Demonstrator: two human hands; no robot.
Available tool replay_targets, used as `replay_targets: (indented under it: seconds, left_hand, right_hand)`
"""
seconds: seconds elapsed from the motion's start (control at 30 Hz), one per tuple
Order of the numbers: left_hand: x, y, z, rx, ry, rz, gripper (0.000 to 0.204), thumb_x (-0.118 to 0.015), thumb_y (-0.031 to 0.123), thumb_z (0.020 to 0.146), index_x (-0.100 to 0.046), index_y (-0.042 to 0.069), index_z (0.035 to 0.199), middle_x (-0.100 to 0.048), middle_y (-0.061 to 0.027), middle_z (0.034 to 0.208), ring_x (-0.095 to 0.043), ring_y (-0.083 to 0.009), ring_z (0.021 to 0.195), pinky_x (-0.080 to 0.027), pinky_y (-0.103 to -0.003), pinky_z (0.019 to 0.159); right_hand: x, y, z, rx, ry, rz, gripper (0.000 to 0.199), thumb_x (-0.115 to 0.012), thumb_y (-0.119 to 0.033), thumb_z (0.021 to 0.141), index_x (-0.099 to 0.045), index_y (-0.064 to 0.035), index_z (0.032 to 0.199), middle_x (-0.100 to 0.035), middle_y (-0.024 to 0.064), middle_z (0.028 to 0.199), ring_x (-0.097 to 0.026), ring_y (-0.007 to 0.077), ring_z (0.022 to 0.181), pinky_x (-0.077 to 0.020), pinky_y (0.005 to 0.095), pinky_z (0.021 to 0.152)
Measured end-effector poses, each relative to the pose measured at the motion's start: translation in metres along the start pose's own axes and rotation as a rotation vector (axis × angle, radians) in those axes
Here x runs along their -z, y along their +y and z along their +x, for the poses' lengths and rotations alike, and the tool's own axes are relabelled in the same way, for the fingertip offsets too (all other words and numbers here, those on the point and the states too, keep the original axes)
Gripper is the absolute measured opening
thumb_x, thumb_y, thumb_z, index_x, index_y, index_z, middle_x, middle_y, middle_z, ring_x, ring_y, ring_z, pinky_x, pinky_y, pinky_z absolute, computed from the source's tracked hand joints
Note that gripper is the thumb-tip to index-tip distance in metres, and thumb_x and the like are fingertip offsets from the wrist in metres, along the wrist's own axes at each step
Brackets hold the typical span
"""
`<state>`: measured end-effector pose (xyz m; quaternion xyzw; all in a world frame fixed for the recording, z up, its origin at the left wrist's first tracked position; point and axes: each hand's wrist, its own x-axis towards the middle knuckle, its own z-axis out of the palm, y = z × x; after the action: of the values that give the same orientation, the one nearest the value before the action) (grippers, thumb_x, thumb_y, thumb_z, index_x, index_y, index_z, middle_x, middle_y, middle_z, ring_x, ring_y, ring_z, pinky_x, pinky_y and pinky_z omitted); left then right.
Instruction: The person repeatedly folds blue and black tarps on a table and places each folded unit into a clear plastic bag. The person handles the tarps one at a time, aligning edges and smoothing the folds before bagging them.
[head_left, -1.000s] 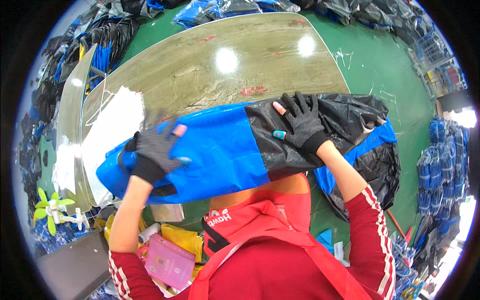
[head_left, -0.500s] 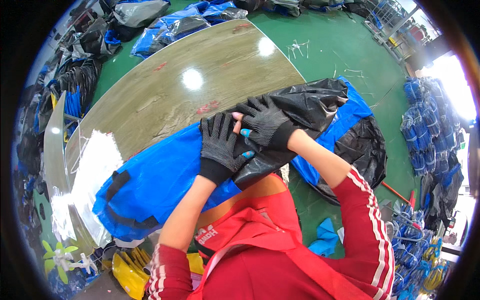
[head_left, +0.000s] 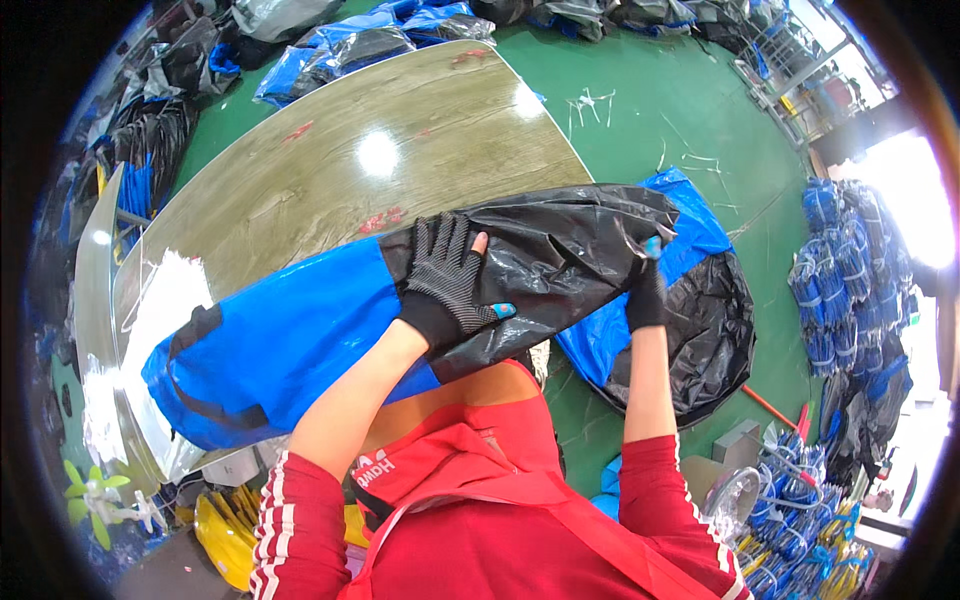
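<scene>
Bag — long, glossy, half blue, half wrinkled black.

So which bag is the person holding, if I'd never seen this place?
Find the big wooden table. Along its near edge lies a long blue-and-black bag, with the left hand flat on it and the right hand gripping its black end. The other bags lie in heaps on the floor.

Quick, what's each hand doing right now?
Left hand: open, pressed flat on the blue and black bag.
Right hand: closed, gripping the bag's black end.
</scene>
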<state>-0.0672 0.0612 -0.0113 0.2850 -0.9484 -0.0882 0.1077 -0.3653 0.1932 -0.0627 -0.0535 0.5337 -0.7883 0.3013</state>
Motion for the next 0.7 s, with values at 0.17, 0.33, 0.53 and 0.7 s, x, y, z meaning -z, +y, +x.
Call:
replay_targets:
  seconds: [0.17, 0.33, 0.53, 0.7]
  left_hand:
    - [0.003, 0.000, -0.003, 0.007, 0.014, 0.071, 0.096, -0.062, 0.065, 0.076, -0.042, -0.003, 0.140, -0.037, -0.0316, 0.143, -0.027, -0.0462, 0.138, -0.008, -0.059, 0.117]
    - [0.022, 0.013, -0.032, -0.006, -0.003, 0.034, 0.079, -0.060, 0.052, 0.081, -0.045, 0.001, 0.139, -0.042, -0.0273, 0.140, -0.035, -0.0424, 0.134, -0.016, -0.055, 0.116]
    - [0.083, -0.009, -0.126, 0.005, -0.048, -0.401, 0.061, -0.059, 0.036, 0.084, -0.050, 0.005, 0.136, -0.048, -0.0232, 0.137, -0.041, -0.0386, 0.130, -0.025, -0.050, 0.114]
    - [0.072, -0.083, -0.166, 0.298, 0.128, -0.020, 0.054, -0.058, 0.028, 0.086, -0.053, 0.008, 0.135, -0.051, -0.0202, 0.137, -0.043, -0.0372, 0.131, -0.026, -0.050, 0.114]
  right_hand:
    - [-0.107, -0.049, -0.119, 0.414, -0.308, -0.337, 0.041, -0.071, -0.020, 0.087, -0.060, -0.0010, 0.122, -0.064, 0.0142, 0.116, -0.059, 0.0233, 0.108, -0.0474, 0.0363, 0.092]
    - [-0.208, -0.007, -0.222, 1.106, -1.054, -1.048, 0.051, -0.067, -0.034, 0.078, -0.062, -0.0107, 0.123, -0.055, 0.0105, 0.137, -0.041, 0.0376, 0.133, -0.0222, 0.0618, 0.108]
    - [-0.188, 0.052, -0.210, 1.044, -1.305, -1.209, 0.060, -0.067, -0.045, 0.070, -0.062, -0.0233, 0.127, -0.052, 0.0054, 0.143, -0.029, 0.0390, 0.143, -0.0033, 0.0734, 0.109]
    - [-0.186, 0.056, -0.218, 0.990, -1.358, -1.213, 0.052, -0.054, -0.051, 0.089, -0.060, -0.0186, 0.130, -0.046, 0.0103, 0.147, -0.025, 0.0395, 0.145, -0.0006, 0.0702, 0.112]
